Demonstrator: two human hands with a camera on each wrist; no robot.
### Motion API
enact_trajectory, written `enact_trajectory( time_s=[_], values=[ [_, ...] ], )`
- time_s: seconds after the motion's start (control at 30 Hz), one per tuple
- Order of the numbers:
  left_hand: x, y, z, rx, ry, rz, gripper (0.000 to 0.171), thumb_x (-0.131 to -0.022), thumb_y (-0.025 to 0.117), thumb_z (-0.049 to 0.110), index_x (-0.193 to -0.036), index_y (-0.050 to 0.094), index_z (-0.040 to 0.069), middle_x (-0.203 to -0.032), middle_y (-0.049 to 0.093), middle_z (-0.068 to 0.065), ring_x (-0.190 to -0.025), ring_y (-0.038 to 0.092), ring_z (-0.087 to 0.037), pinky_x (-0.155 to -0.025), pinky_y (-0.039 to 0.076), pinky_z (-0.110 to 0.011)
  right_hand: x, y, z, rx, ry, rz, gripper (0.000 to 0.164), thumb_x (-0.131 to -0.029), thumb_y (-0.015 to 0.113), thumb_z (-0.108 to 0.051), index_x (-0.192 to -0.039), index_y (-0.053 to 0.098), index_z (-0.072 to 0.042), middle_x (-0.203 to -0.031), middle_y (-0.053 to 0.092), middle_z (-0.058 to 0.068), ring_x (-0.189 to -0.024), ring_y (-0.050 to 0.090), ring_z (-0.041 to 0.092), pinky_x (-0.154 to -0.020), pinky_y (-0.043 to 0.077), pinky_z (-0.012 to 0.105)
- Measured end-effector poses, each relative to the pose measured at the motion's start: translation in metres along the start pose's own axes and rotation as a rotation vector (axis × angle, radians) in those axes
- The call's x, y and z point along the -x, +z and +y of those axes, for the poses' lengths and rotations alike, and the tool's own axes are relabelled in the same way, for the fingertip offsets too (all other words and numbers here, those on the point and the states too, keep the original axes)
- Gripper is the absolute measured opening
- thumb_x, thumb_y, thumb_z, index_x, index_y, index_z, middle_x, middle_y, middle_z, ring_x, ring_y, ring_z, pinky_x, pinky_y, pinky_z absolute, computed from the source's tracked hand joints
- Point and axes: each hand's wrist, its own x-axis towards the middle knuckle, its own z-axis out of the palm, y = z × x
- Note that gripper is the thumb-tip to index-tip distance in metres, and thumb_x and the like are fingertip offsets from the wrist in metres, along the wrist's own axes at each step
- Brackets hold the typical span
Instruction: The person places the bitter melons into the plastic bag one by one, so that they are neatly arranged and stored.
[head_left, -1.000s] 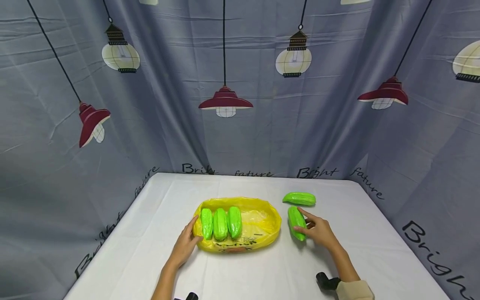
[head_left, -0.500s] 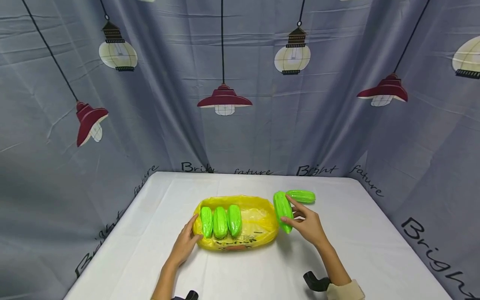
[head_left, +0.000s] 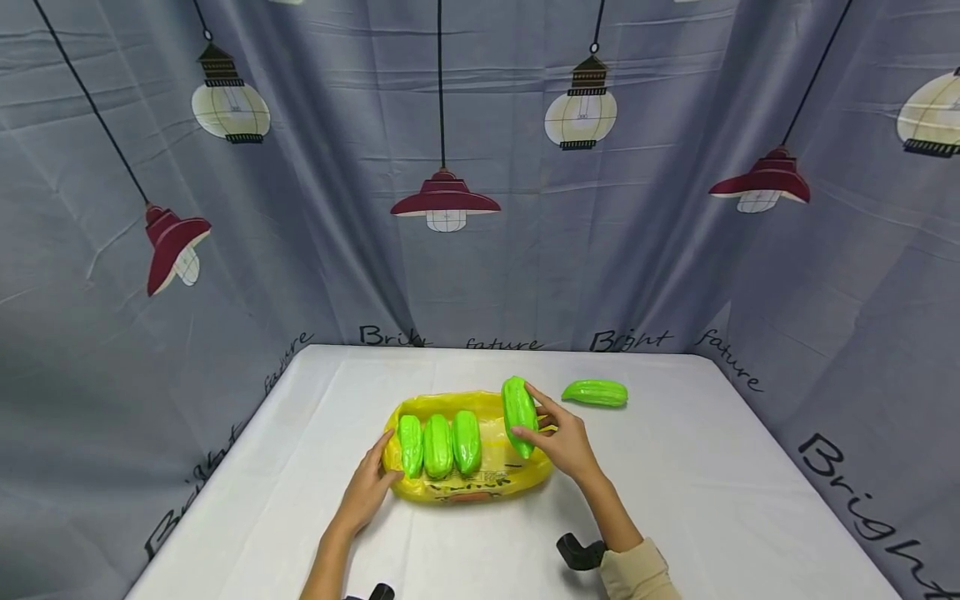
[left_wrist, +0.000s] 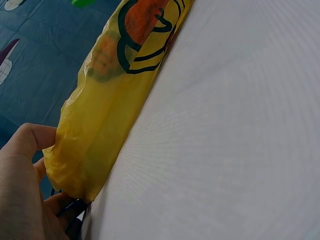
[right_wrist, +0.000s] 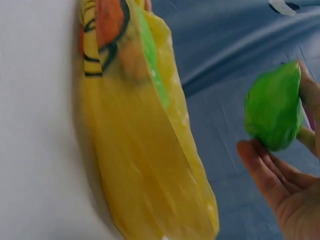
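Observation:
My right hand (head_left: 564, 435) pinches a glossy, ribbed green bitter melon (head_left: 519, 415) between thumb and fingers. The melon is held over the right end of a wide-open yellow plastic bag (head_left: 491, 487); the right wrist view shows this melon (right_wrist: 274, 107) above and beside the bag's wall (right_wrist: 145, 165). Inside the bag, three more bitter melons (head_left: 438, 446) lie side by side toward the left. At the bag's left end, my left hand (head_left: 367, 487) holds its edge; in the left wrist view, the thumb of this hand (left_wrist: 25, 180) is against the bag's top edge.
Another bitter melon (head_left: 596, 393) lies on the white-covered table (head_left: 675, 467), behind and right of the bag. A grey-blue curtain (head_left: 517, 275) printed with lamps surrounds the table's back and sides. Black camera mounts (head_left: 581, 552) sit at both wrists.
My right hand has lifted the bitter melon off the table and carried it left, from beside the bag to above its right part. The left hand stays at the bag's left end.

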Motion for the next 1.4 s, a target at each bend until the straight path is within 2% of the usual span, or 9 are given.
enact_trajectory(
  time_s=[0.27, 0.43, 0.6, 0.83, 1.1, 1.13, 1.2, 1.3, 1.4],
  values=[
    [0.001, -0.003, -0.001, 0.009, 0.001, -0.009, 0.070, -0.086, 0.059, 0.018, -0.147, 0.025, 0.024, -0.145, 0.030, -0.017, -0.131, 0.027, -0.039, -0.102, 0.024, -0.058, -0.005, 0.030, 0.005, 0.083, 0.019, -0.027, 0.073, -0.074, 0.074, -0.038, -0.139, 0.045, -0.018, -0.097, 0.065, 0.010, -0.074, 0.061, 0.014, -0.060, 0.052, 0.024],
    [0.002, -0.003, -0.001, 0.010, -0.001, -0.011, 0.070, -0.086, 0.059, 0.019, -0.147, 0.025, 0.023, -0.145, 0.031, -0.018, -0.131, 0.027, -0.039, -0.102, 0.024, -0.058, -0.005, 0.042, 0.012, 0.143, 0.070, -0.103, 0.075, -0.073, 0.073, -0.043, -0.138, 0.045, -0.016, -0.097, 0.064, 0.009, -0.078, 0.060, 0.015, -0.061, 0.050, 0.026],
    [0.003, -0.002, 0.001, 0.011, 0.002, -0.011, 0.070, -0.086, 0.059, 0.018, -0.147, 0.026, 0.023, -0.144, 0.032, -0.018, -0.131, 0.028, -0.039, -0.102, 0.023, -0.059, -0.003, 0.049, 0.019, 0.200, 0.071, -0.179, 0.075, -0.075, 0.072, -0.042, -0.137, 0.046, -0.010, -0.097, 0.064, 0.013, -0.079, 0.061, 0.019, -0.061, 0.050, 0.027],
    [0.001, -0.002, 0.001, 0.002, 0.012, -0.001, 0.069, -0.085, 0.059, 0.018, -0.146, 0.027, 0.023, -0.143, 0.033, -0.018, -0.131, 0.029, -0.039, -0.102, 0.023, -0.058, -0.003, 0.055, 0.023, 0.291, 0.076, -0.196, 0.075, -0.075, 0.072, -0.042, -0.136, 0.046, -0.007, -0.067, 0.051, 0.004, -0.058, 0.045, 0.011, -0.052, 0.040, 0.025],
    [0.001, -0.002, 0.003, 0.013, 0.006, -0.002, 0.069, -0.085, 0.059, 0.017, -0.146, 0.028, 0.022, -0.143, 0.034, -0.019, -0.130, 0.029, -0.039, -0.103, 0.023, -0.058, -0.003, 0.059, 0.022, 0.320, 0.111, -0.240, 0.075, -0.077, 0.069, -0.041, -0.137, 0.043, -0.005, -0.090, 0.062, 0.019, -0.057, 0.041, 0.012, -0.062, 0.042, 0.032],
    [0.002, -0.001, 0.003, 0.012, 0.005, -0.002, 0.069, -0.085, 0.059, 0.017, -0.146, 0.028, 0.022, -0.143, 0.034, -0.019, -0.130, 0.029, -0.039, -0.103, 0.023, -0.058, -0.003, 0.059, 0.022, 0.316, 0.118, -0.247, 0.075, -0.078, 0.069, -0.041, -0.138, 0.043, -0.005, -0.087, 0.061, 0.019, -0.056, 0.040, 0.013, -0.061, 0.041, 0.032],
    [0.002, -0.001, 0.004, 0.012, 0.004, -0.004, 0.069, -0.085, 0.059, 0.017, -0.146, 0.028, 0.022, -0.143, 0.033, -0.019, -0.131, 0.028, -0.039, -0.103, 0.022, -0.058, -0.003, 0.060, 0.022, 0.319, 0.119, -0.254, 0.075, -0.078, 0.069, -0.041, -0.138, 0.043, -0.005, -0.091, 0.062, 0.021, -0.061, 0.047, 0.016, -0.065, 0.044, 0.034],
    [0.002, -0.001, 0.004, 0.007, 0.001, -0.005, 0.069, -0.085, 0.059, 0.018, -0.146, 0.028, 0.023, -0.144, 0.032, -0.018, -0.131, 0.028, -0.039, -0.102, 0.022, -0.059, -0.003, 0.061, 0.022, 0.311, 0.106, -0.252, 0.074, -0.078, 0.069, -0.040, -0.137, 0.044, -0.003, -0.115, 0.058, 0.024, -0.089, 0.059, 0.029, -0.081, 0.048, 0.042],
    [0.002, -0.001, 0.004, 0.006, 0.001, -0.005, 0.069, -0.085, 0.059, 0.018, -0.146, 0.027, 0.023, -0.144, 0.032, -0.018, -0.131, 0.028, -0.039, -0.102, 0.022, -0.059, -0.004, 0.061, 0.022, 0.296, 0.100, -0.251, 0.073, -0.078, 0.070, -0.039, -0.136, 0.044, -0.001, -0.125, 0.053, 0.024, -0.112, 0.051, 0.038, -0.091, 0.043, 0.049]
  ],
)
